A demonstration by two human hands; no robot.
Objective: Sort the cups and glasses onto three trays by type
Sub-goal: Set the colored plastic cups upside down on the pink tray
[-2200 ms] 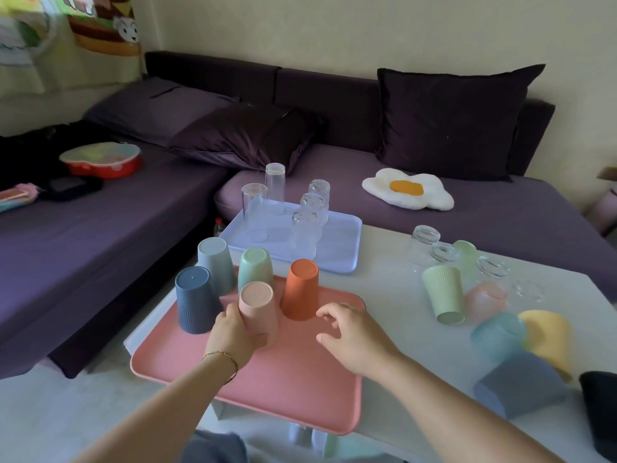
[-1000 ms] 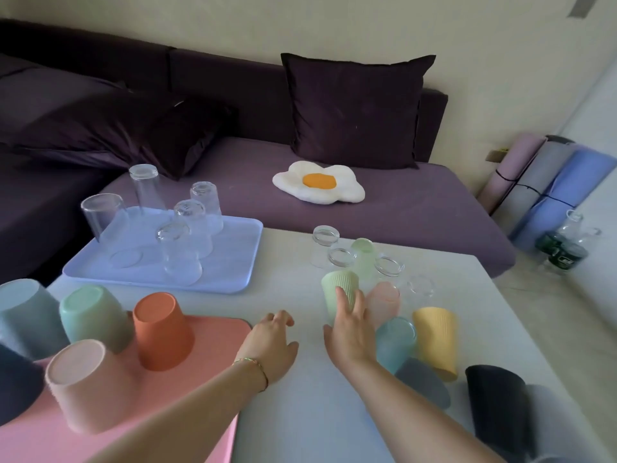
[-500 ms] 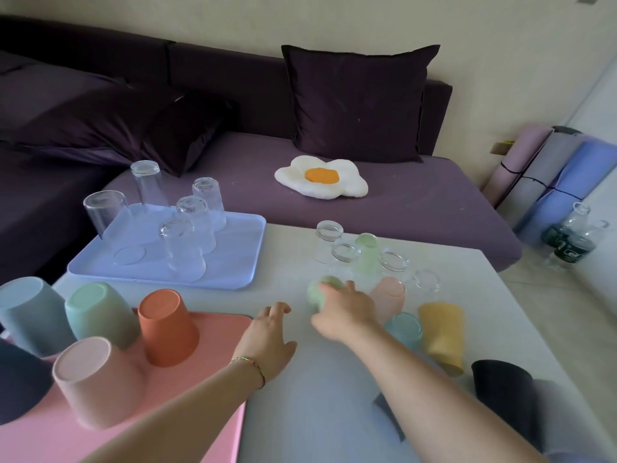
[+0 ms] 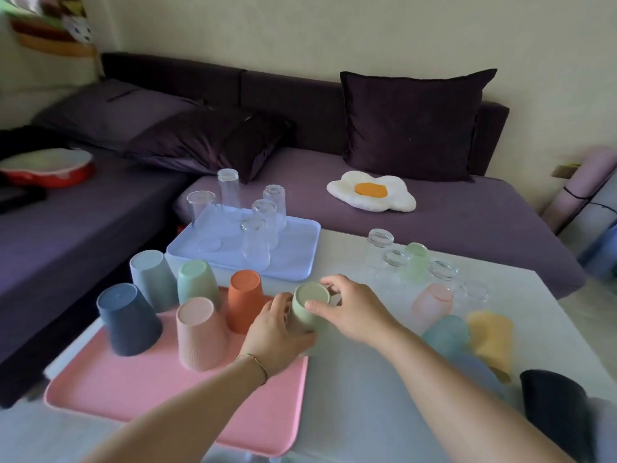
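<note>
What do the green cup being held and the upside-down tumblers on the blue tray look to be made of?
The green cup looks opaque and matte, with no glare: probably plastic or a fibre composite, which one is unclear. The tumblers on the blue tray are see-through with bright rims: likely glass, though clear plastic is possible.

A dark purple corner sofa [image 4: 467,222] runs along a pale cream wall [image 4: 334,35]. On it are an upright dark cushion [image 4: 410,128], a slumped cushion [image 4: 213,142], a fried-egg pillow [image 4: 372,192] and, far left, a red dish [image 4: 50,168]. Rolled mats [image 4: 581,192] lean at the right. Soft light falls on the white surface [image 4: 367,396].
</note>
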